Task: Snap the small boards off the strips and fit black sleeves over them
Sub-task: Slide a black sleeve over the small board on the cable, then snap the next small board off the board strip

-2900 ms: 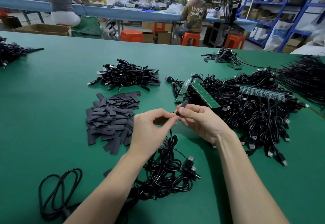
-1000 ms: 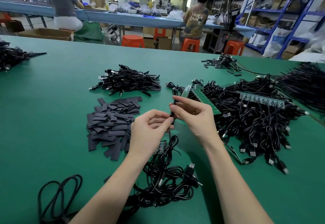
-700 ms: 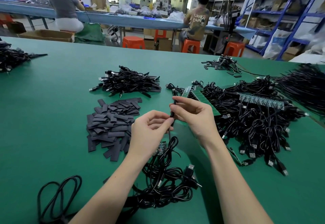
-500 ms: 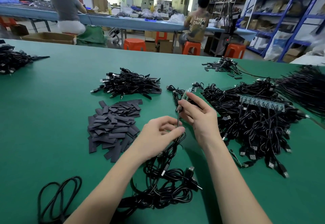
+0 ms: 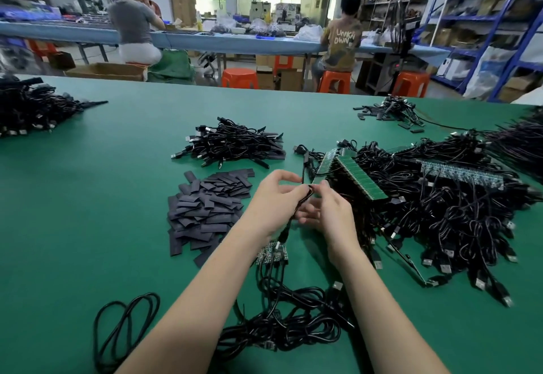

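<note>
Above the green table, my left hand (image 5: 276, 200) and my right hand (image 5: 326, 212) meet on one black cable (image 5: 303, 168). The left fingers curl round the cable, whose free end sticks up above them. My right thumb and forefinger pinch a black sleeve (image 5: 307, 194) at the point where the hands touch. The small board inside is hidden. A pile of flat black sleeves (image 5: 205, 209) lies to the left. Green board strips (image 5: 361, 177) with cables attached rest on the big tangle at right. A short piece of strip (image 5: 271, 253) lies under my left wrist.
Sleeved cables are heaped behind the sleeve pile (image 5: 235, 146). A loose cable bundle (image 5: 288, 323) lies between my forearms and a single coiled cable (image 5: 126, 326) near left. More cable heaps sit far left (image 5: 32, 109) and far right (image 5: 390, 112). People work at a bench behind.
Both hands have come closer together and a little toward me. The cable end now stands up above my left fingers, and my right fingers have moved down onto the sleeve.
</note>
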`<state>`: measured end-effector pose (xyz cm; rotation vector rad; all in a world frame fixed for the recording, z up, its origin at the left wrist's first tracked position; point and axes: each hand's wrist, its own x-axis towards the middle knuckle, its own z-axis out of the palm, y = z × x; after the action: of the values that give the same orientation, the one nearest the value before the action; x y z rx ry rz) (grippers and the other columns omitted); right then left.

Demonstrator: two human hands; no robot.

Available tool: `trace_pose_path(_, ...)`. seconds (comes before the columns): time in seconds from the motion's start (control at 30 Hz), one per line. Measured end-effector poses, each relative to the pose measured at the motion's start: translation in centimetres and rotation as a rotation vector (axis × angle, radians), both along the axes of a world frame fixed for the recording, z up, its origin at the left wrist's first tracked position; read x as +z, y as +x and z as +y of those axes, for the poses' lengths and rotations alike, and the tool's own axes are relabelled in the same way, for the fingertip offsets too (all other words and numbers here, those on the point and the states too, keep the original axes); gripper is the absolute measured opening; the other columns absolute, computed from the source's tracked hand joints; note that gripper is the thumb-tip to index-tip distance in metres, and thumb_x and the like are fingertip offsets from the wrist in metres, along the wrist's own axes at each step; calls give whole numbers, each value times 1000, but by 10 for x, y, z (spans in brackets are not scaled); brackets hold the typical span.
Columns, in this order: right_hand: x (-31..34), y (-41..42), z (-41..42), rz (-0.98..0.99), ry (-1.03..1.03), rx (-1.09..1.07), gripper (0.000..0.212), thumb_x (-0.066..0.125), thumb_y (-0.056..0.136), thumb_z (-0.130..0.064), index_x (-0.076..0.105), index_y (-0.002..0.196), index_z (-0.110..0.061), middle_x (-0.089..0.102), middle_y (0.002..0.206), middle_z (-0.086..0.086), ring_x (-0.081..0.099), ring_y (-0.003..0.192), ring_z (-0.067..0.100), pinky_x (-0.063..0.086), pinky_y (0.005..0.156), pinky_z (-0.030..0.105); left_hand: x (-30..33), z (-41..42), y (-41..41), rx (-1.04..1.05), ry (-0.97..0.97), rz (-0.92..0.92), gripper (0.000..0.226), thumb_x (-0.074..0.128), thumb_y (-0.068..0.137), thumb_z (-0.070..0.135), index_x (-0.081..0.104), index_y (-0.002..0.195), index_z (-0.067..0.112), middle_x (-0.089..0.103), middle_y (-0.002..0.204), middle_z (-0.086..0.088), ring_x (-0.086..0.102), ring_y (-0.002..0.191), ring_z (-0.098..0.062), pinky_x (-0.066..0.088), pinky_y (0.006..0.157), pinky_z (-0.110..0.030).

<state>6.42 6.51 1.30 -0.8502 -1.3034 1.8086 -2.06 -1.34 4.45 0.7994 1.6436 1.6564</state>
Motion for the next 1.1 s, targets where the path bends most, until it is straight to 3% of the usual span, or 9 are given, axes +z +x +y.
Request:
trace_pose_path(0.13, -8, -4, -5, -203, 244, 47, 44, 39, 108, -41, 72, 97, -14, 76, 77, 2, 65, 60, 19, 52, 55, 25, 16, 22, -21, 19, -20, 133, 10, 64, 93, 12, 60, 100, 17, 73, 76, 3, 63, 57, -15, 47, 50, -21)
trace_pose_path(0.23, -9, -4, -3, -199, 238, 62, 47, 38, 109, -40, 72, 93, -12, 77, 83, 7, 64, 59, 19, 50, 54, 25, 32, 39, -51, 96, -71, 508, 8, 65, 92, 13, 63, 95, 19, 74, 91, -1, 69, 68, -11, 49, 63, -21)
trace_pose_path(0.33, -15, -5, -4, -265, 327, 57, 48, 40, 108, -40, 74, 88, -14, 78, 79, 2, 66, 58, 13, 48, 53, 20, 42, 50, -89, 148, -210, 910, 13, 61, 92, 12, 63, 101, 20, 72, 105, -1, 66, 99, -20, 52, 90, -32)
trace_pose_path(0.43, -19, -6, -5, -314, 411, 55, 45, 45, 107, -40, 76, 81, -18, 77, 74, -3, 65, 59, 9, 46, 56, 21, 41, 54, -126, 122, -364, 1173, 20, 54, 94, 8, 62, 110, 18, 68, 116, -3, 61, 108, -28, 51, 93, -42)
trace_pose_path(0.63, -20, -7, -3, -374, 492, 56, 44, 48, 105, -41, 75, 76, -21, 76, 71, -7, 70, 65, 13, 53, 69, 36, 16, 57, -174, 30, -728, 1748, 28, 55, 96, 7, 72, 113, 21, 53, 132, -5, 43, 125, -27, 37, 101, -39)
trace_pose_path(0.7, -20, -7, -4, -388, 501, 59, 44, 48, 104, -41, 75, 76, -22, 76, 70, -8, 70, 65, 13, 56, 73, 41, 8, 58, -177, 51, -787, 1759, 27, 56, 95, 6, 70, 114, 19, 50, 129, -8, 46, 122, -30, 40, 95, -39)
trace_pose_path(0.8, -18, -7, -3, -398, 499, 59, 43, 50, 104, -41, 75, 75, -21, 75, 69, -8, 70, 66, 10, 56, 77, 43, 0, 61, -175, 9, -801, 1521, 29, 52, 93, 2, 56, 120, 12, 53, 119, -11, 59, 104, -35, 43, 74, -40)
trace_pose_path(1.0, -17, -6, -5, -398, 499, 62, 42, 51, 103, -40, 75, 75, -21, 75, 69, -7, 71, 69, 13, 57, 80, 47, -4, 66, -183, -86, -885, 1346, 38, 43, 102, 18, 42, 138, 7, 43, 136, -17, 51, 119, -39, 46, 93, -46)
trace_pose_path(1.1, -17, -6, -5, -395, 493, 67, 42, 51, 103, -41, 75, 74, -22, 75, 69, -7, 71, 68, 15, 57, 80, 48, -1, 63, -190, -69, -945, 1374, 38, 42, 103, 27, 44, 137, 12, 43, 138, -14, 49, 124, -37, 45, 91, -48)
